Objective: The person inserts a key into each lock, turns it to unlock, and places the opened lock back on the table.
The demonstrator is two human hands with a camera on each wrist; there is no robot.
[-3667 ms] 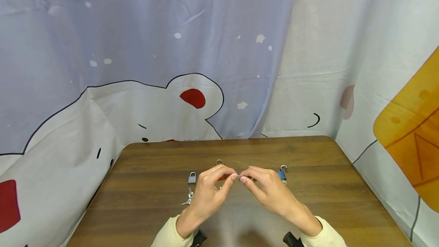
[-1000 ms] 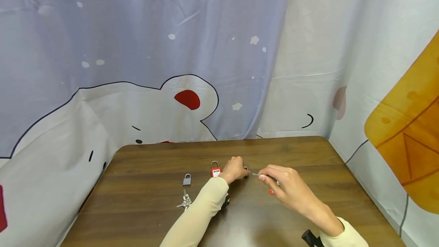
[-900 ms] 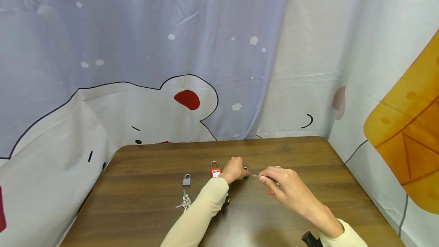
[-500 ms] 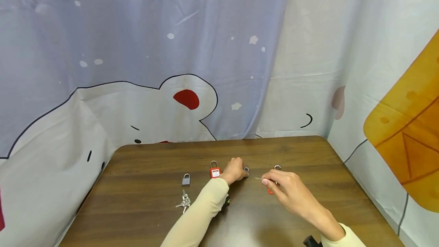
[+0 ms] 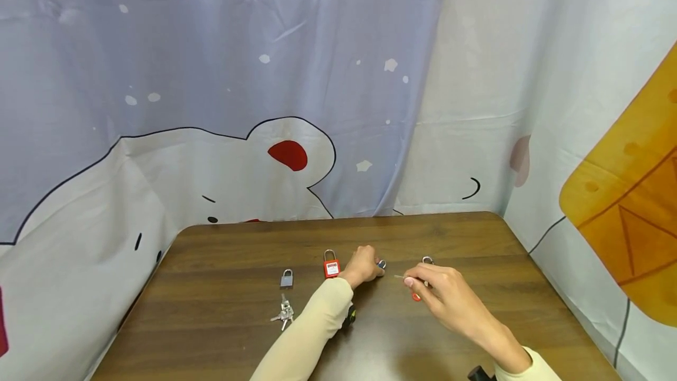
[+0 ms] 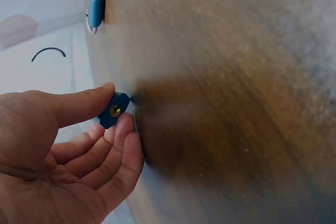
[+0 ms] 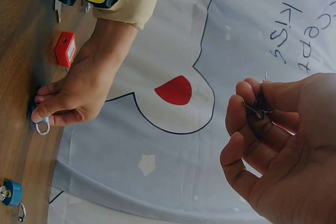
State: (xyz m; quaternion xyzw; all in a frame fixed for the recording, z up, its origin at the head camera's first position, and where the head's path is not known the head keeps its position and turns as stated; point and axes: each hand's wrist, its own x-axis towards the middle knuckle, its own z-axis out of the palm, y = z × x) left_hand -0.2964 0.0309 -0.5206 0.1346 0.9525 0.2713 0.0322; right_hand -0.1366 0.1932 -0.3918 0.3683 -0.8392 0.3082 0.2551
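Observation:
Thumb and fingers of my left hand (image 5: 364,264) pinch a small blue padlock (image 6: 121,101) on the table. Its brass keyhole faces the camera in the left wrist view, and its shackle (image 7: 44,127) shows in the right wrist view. My right hand (image 5: 449,294) is raised to the right of it, pinching a key (image 5: 399,276) that points left towards the padlock, a short gap apart. More small keys (image 7: 257,110) hang within its curled fingers, partly hidden. Behind that hand stands another blue padlock (image 7: 13,194) with a key in it, mostly covered in the head view.
A red padlock (image 5: 331,267) stands left of my left hand. Farther left are a small grey padlock (image 5: 287,278) and a bunch of keys (image 5: 284,311) on the wooden table (image 5: 211,287). A red tag (image 5: 416,297) lies beneath my right hand. A printed curtain (image 5: 359,104) hangs behind.
Earlier both hands met at the keys in the middle; my left hand has since gone to the blue padlock and tilted it slightly. My right hand has drawn a little to the right.

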